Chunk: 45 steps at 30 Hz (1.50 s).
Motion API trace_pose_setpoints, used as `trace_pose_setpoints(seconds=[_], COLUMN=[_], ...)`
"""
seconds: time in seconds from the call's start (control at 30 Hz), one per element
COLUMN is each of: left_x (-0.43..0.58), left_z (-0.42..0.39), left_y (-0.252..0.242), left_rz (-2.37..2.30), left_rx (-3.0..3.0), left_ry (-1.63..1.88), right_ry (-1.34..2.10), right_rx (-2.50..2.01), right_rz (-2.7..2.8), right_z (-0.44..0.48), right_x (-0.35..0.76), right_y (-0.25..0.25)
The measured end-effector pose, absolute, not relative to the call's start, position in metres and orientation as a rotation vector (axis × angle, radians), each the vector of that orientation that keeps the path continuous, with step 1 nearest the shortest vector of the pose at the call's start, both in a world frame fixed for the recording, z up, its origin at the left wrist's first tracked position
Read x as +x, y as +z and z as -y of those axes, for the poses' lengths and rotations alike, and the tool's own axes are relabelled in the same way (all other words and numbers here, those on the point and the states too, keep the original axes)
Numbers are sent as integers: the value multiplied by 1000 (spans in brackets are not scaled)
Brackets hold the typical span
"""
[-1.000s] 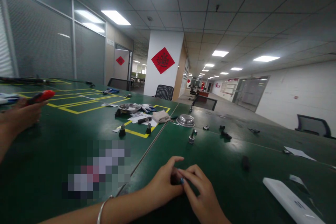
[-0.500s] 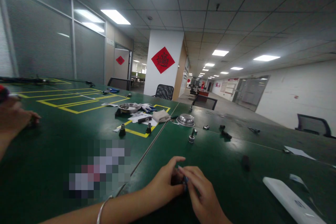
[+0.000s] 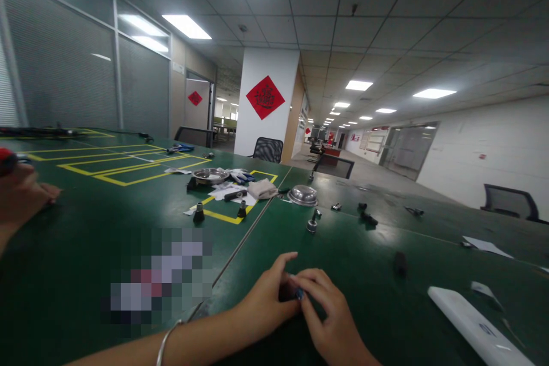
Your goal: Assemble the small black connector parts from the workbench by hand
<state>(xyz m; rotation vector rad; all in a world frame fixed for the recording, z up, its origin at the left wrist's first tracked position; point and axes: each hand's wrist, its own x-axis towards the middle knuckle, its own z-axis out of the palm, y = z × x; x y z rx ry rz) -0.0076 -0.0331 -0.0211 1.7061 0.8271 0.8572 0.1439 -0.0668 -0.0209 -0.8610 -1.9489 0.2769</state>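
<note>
Over the green table, my left hand [image 3: 271, 293] and my right hand [image 3: 329, 304] meet at their fingertips. Between them shows a small shiny blue piece [image 3: 299, 294], mostly covered by the fingers; its kind cannot be made out. My left thumb presses towards it while the left index finger curves up and away. The right thumb and fingers pinch at the same spot. A silver bangle [image 3: 163, 344] circles my left wrist. Beyond my hands stands a small metal fitting [image 3: 312, 226].
Another person's hand [image 3: 26, 197] grips a red and black object at far left. Black-based fittings [image 3: 199, 213], a steel bowl [image 3: 211, 176], a domed metal lid [image 3: 302, 195] and a cloth [image 3: 262, 189] lie further back. A white slab-like device [image 3: 472, 323] rests at right. A blurred patch covers something at left.
My fingers have shifted slightly around the blue piece, which shows a little more now. The other person's hand at left has moved a little. Objects on the table stay put.
</note>
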Motion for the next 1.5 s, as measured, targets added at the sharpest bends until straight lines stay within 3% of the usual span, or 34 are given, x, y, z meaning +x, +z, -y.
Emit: trace_pose_setpoints(seconds=[1.5], left_x=[-9], left_z=[31], left_y=[-18], left_rz=[-831], left_rx=[1772], left_ry=[820], right_ry=[190], right_rx=[-952], right_rz=[1815], right_z=[61], right_x=[146], right_y=[-37])
